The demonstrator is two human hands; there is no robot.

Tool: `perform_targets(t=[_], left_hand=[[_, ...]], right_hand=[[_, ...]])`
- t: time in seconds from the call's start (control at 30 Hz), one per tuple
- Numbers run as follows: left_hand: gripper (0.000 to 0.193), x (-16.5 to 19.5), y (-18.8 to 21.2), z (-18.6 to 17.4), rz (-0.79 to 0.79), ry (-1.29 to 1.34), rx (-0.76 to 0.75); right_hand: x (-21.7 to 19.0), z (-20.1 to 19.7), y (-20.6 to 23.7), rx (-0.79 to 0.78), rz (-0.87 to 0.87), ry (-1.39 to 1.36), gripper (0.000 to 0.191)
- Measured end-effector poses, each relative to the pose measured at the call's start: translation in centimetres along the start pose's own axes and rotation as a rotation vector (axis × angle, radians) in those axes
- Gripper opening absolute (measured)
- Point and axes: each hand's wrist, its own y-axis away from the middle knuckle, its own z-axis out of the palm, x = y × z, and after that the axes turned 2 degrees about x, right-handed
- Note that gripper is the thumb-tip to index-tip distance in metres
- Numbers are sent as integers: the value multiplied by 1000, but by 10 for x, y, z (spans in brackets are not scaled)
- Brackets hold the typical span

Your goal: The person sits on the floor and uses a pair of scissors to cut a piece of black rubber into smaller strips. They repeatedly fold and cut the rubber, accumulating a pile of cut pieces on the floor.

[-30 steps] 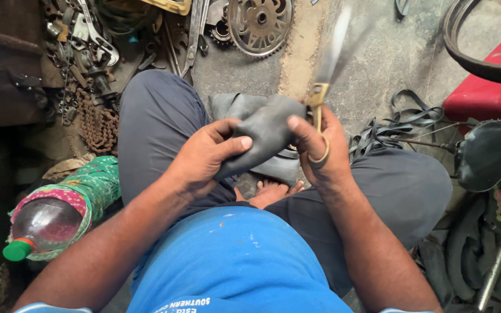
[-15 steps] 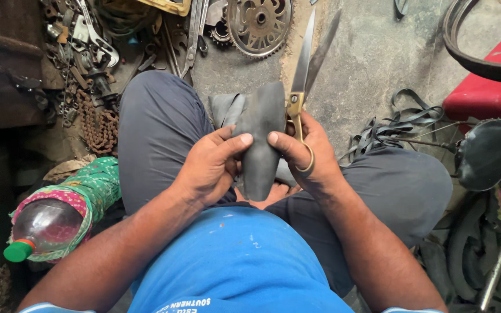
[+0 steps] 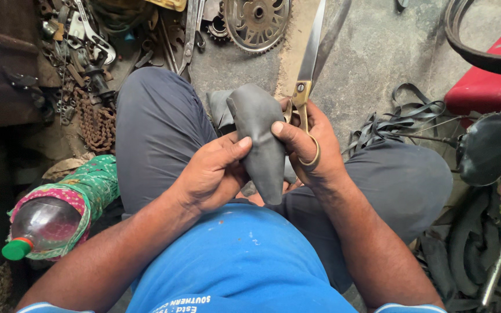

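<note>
Scissors tips cut off; rubber perhaps folded.

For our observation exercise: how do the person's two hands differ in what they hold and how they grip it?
The left hand holds only the dark rubber piece, thumb pressed on its front. The right hand also carries scissors, a finger through the brass-coloured loop, blades pointing away. Its thumb presses the rubber from the other side. Both hands pinch the same rubber piece above the lap.

The scissors blade tips run off the top edge, and the rubber piece hides the left hand's fingers.
</note>
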Motion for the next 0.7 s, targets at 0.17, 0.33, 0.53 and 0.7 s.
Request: perform_targets(t=[0.17,0.33,0.53,0.7], left_hand=[[39,3,3,3,-13,-4,-36],[40,3,1,1,1,-38,-33],[41,5,0,-7,100,-239,58],[37,1,-4,-7,104,-312,204]], right_hand=[[-2,1,1,-1,0,3,46],[-2,0,3,-14,-23,19,46],[0,-3,5,0,-90,124,48],[1,-5,7,-7,-152,390,45]])
